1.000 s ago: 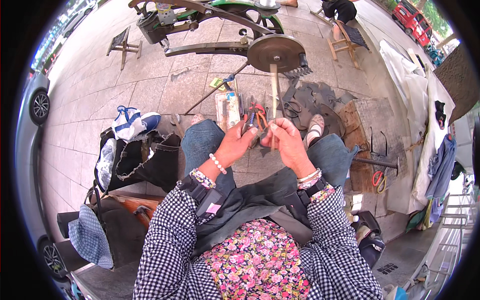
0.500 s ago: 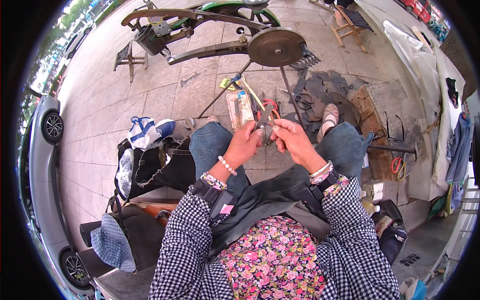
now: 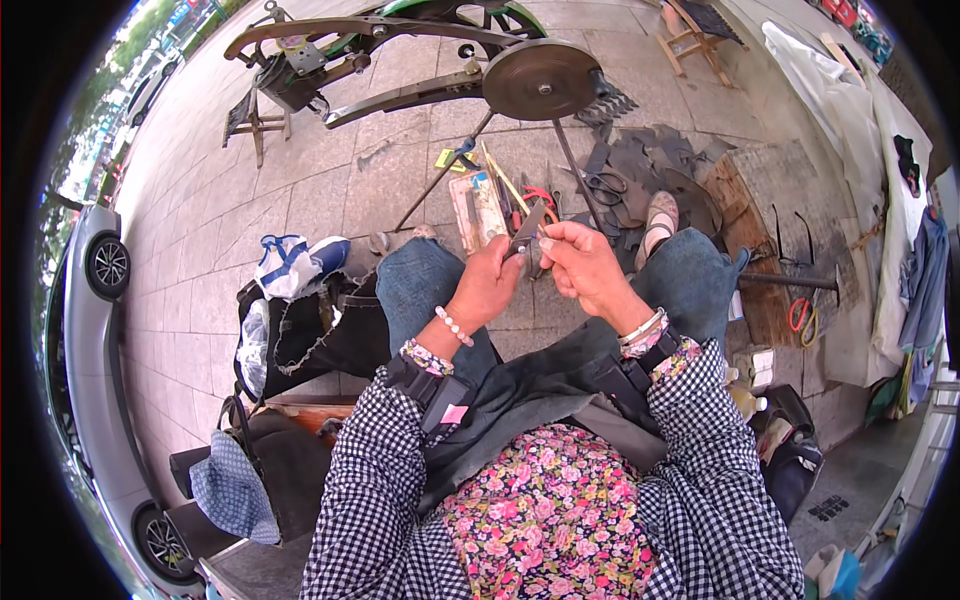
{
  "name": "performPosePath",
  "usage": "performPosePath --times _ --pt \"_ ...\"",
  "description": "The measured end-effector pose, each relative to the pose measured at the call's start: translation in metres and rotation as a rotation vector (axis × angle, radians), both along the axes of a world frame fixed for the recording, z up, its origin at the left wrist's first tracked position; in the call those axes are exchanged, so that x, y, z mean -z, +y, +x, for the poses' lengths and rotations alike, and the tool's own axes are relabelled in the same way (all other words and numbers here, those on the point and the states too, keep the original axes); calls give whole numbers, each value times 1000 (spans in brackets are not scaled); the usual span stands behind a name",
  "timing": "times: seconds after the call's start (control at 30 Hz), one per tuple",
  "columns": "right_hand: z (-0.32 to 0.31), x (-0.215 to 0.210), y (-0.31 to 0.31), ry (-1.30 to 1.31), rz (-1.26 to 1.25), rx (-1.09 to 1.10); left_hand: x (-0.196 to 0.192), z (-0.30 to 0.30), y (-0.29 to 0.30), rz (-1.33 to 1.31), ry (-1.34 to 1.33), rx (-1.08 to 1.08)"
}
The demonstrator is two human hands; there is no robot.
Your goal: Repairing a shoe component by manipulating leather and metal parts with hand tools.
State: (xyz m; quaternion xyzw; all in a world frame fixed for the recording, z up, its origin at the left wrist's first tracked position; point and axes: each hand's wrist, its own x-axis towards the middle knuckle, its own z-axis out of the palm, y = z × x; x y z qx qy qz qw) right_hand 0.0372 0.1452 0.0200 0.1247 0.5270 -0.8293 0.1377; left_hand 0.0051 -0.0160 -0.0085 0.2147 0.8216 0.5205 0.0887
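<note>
My left hand (image 3: 487, 283) is closed around a dark metal tool with a pointed blade (image 3: 528, 228) and a bright round pivot, in front of my knees. Its blade points up and away from me; fingers cover the handle. Close beside the blade, my right hand (image 3: 592, 268) is closed in a pinch, thumb against forefinger. Whatever lies in that pinch is too small to make out. Beyond the hands, on the paving, stand a shallow tray (image 3: 478, 212) and several hand tools with red handles (image 3: 540, 195).
A hand-cranked machine with a large round wheel (image 3: 543, 80) stands ahead on thin legs. Dark scraps (image 3: 655, 165) and black scissors (image 3: 607, 187) lie right of it. A wooden box (image 3: 765, 215) holds glasses and a hammer (image 3: 790, 283). At left sits a black bag (image 3: 340, 325).
My right hand has risen slightly, its fingertips now farther up beside the blade. The left hand keeps its hold on the tool. The whole view has shifted a little.
</note>
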Motion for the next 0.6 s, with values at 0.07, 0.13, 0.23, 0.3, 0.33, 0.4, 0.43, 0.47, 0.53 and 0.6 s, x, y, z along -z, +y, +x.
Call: performPosePath --times 0.07,0.13,0.23,0.3,0.33,0.4,0.43,0.47,0.53,0.6 --pt "0 1 1 -25 -21 12 -1 -1 1 -17 -24 47" --pt "1 3 3 -20 -10 28 -4 -2 2 -32 -67 72" --pt "0 6 3 -26 42 30 1 1 1 -37 -116 142" --pt "-2 7 3 -25 43 18 0 3 2 -24 -124 194" --pt "-2 7 3 -22 45 9 -4 4 2 -20 -128 187" --pt "-2 6 4 -18 -7 7 -14 5 4 -16 -131 179" --pt "-3 5 4 -14 -59 5 -19 6 4 14 -168 135" --pt "-2 4 4 -14 -58 5 -21 6 4 44 -205 91" --pt "-1 3 2 -33 -66 17 -18 3 3 84 -188 53" --pt "-1 0 1 -24 -60 3 -9 -1 2 125 -171 16"
